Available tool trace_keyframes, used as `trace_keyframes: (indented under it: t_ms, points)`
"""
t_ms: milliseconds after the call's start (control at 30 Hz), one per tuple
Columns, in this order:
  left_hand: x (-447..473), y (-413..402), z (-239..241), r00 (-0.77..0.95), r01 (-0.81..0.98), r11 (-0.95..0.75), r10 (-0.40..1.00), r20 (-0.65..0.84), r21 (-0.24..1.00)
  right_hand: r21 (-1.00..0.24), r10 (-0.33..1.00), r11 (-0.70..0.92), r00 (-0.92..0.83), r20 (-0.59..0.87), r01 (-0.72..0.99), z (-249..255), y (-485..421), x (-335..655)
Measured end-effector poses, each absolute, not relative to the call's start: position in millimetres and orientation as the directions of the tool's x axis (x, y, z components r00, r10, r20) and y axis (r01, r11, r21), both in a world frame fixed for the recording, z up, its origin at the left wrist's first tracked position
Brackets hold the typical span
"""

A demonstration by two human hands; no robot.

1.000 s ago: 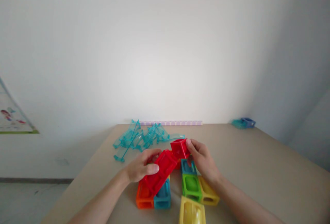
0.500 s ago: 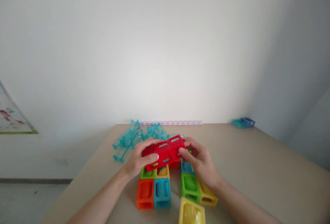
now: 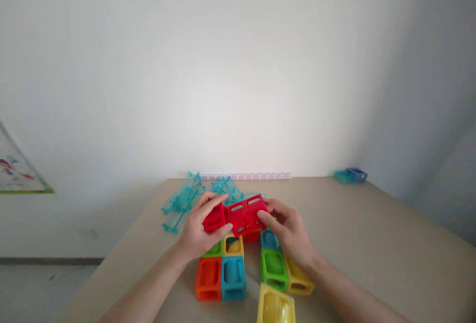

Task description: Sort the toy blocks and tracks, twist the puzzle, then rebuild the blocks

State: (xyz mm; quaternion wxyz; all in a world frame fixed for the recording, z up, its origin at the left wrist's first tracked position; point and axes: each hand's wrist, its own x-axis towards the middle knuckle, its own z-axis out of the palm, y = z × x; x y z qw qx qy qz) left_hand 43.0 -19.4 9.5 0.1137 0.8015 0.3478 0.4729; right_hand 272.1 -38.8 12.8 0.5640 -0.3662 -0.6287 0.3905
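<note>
Above the table, my left hand [image 3: 197, 231] grips a red hollow block [image 3: 214, 218] between thumb and fingers. It is turned against a row of two red blocks [image 3: 246, 215], whose right end my right hand [image 3: 288, 231] pinches; whether all are still joined I cannot tell. Below my left hand stand an orange block [image 3: 208, 279], a blue block [image 3: 233, 278], a green block [image 3: 214, 250] and a yellow block [image 3: 233, 247]. Under my right hand are another green block [image 3: 274, 269] and a yellow one [image 3: 298, 281]. One more red block [image 3: 252, 237] shows partly behind.
Clear teal plastic pieces [image 3: 182, 201] lie heaped at the back left. A purple-and-white strip [image 3: 245, 176] runs along the wall. At the far right corner sit a dark blue box [image 3: 357, 175] and a teal piece [image 3: 343, 177]. A yellow block [image 3: 276, 308] is at the front.
The left red block has been twisted out of line with the other two, as my left fingers rose and opened around it. My right hand has hardly moved.
</note>
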Motion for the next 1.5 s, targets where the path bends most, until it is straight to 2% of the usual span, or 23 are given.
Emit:
trace_keyframes:
  t_ms: [167, 333, 433, 567, 800, 1067, 1167, 1333, 1433, 1500]
  points:
    - [45, -20, 11, 0.292, 0.296, -0.665, 0.747, 0.598, 0.686, -0.821, 0.821, 0.566, -0.048, 0.570, -0.076, 13, -41, 275]
    - [44, -16, 6, 0.352, 0.279, -0.621, 0.776, 0.524, 0.732, -0.818, 0.815, 0.573, -0.066, 0.576, -0.057, 15, -43, 273]
    - [44, -16, 5, 0.349, 0.345, -0.655, 0.755, 0.556, 0.672, -0.824, 0.822, 0.565, -0.068, 0.566, -0.039, 15, -43, 273]
    - [45, -20, 7, 0.351, 0.454, -0.714, 0.693, 0.630, 0.532, -0.837, 0.828, 0.546, -0.130, 0.545, -0.035, 15, -43, 274]
    - [44, -18, 3, 0.407, 0.482, -0.809, 0.546, 0.732, 0.335, -0.830, 0.813, 0.556, -0.174, 0.555, -0.046, 16, -44, 276]
    - [39, -12, -2, 0.437, 0.540, -0.795, 0.546, 0.715, 0.277, -0.819, 0.814, 0.574, -0.118, 0.569, 0.009, 7, -39, 279]
    - [41, -13, 0, 0.422, 0.511, -0.781, 0.591, 0.687, 0.358, -0.828, 0.820, 0.561, -0.141, 0.555, -0.003, 11, -41, 277]
    - [47, -18, 3, 0.401, 0.336, -0.715, 0.697, 0.594, 0.612, -0.846, 0.840, 0.525, -0.219, 0.497, 0.090, 19, -47, 274]
    - [50, -20, 5, 0.386, 0.198, -0.668, 0.725, 0.570, 0.717, -0.896, 0.900, 0.429, -0.145, 0.412, 0.115, 17, -48, 272]
    - [50, -22, 7, 0.392, 0.097, -0.613, 0.747, 0.537, 0.784, -0.931, 0.930, 0.364, -0.070, 0.362, 0.031, 17, -48, 271]
